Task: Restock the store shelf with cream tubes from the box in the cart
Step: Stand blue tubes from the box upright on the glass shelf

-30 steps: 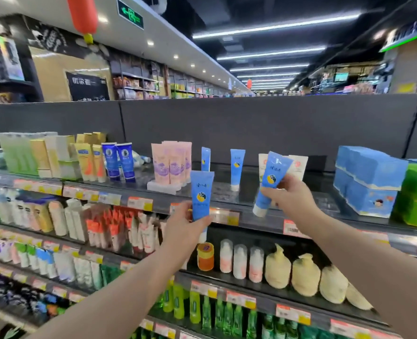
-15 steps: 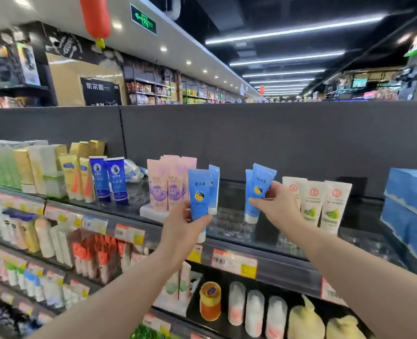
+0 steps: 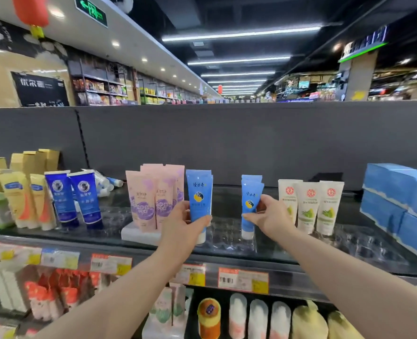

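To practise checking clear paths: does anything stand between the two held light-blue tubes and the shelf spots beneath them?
Nothing visible does. The left hand holds the left tube and the right hand the right tube, both upright, caps down at the shelf. Pink tubes and white tubes stand beside, not beneath.

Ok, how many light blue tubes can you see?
4: left tube in the left hand, rear left tube behind it; right tube in the right hand, rear right tube behind it. More may be hidden.

Forearms [image 3: 129,289] bare to frame edge; left hand [image 3: 181,222] and right hand [image 3: 272,216] bare.
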`<action>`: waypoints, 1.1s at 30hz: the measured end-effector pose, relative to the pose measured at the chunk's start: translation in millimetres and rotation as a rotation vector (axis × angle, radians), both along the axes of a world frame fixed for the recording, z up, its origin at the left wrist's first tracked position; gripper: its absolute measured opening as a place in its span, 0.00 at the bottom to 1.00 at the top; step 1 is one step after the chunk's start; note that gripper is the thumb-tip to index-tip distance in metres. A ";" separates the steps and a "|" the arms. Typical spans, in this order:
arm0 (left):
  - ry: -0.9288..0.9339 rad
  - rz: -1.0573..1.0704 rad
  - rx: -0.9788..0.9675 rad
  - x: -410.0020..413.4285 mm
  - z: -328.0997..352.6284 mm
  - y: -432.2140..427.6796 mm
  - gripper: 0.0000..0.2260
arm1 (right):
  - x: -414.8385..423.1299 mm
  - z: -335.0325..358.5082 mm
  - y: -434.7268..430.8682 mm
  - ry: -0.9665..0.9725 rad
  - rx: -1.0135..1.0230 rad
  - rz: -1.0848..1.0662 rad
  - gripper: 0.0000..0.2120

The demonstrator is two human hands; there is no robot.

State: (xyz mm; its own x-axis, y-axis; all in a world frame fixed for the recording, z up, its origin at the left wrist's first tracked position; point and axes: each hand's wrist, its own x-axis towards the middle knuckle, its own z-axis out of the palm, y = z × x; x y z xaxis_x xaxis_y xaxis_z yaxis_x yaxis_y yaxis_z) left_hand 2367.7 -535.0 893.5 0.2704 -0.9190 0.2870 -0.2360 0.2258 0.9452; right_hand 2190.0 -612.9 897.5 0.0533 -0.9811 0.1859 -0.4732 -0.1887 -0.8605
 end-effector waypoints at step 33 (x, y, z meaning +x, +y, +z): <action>-0.156 -0.098 0.038 -22.4 -11.0 -41.9 0.12 | 22.2 100.5 7.1 0.758 -0.361 0.253 0.24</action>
State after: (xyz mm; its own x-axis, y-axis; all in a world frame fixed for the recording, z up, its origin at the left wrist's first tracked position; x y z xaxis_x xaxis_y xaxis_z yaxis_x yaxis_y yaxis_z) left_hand 2345.3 -576.8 882.5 0.1339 -0.9497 0.2830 -0.3592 0.2197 0.9070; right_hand 2212.1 -605.8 998.0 0.4961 -0.8112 0.3095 -0.8006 -0.5654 -0.1986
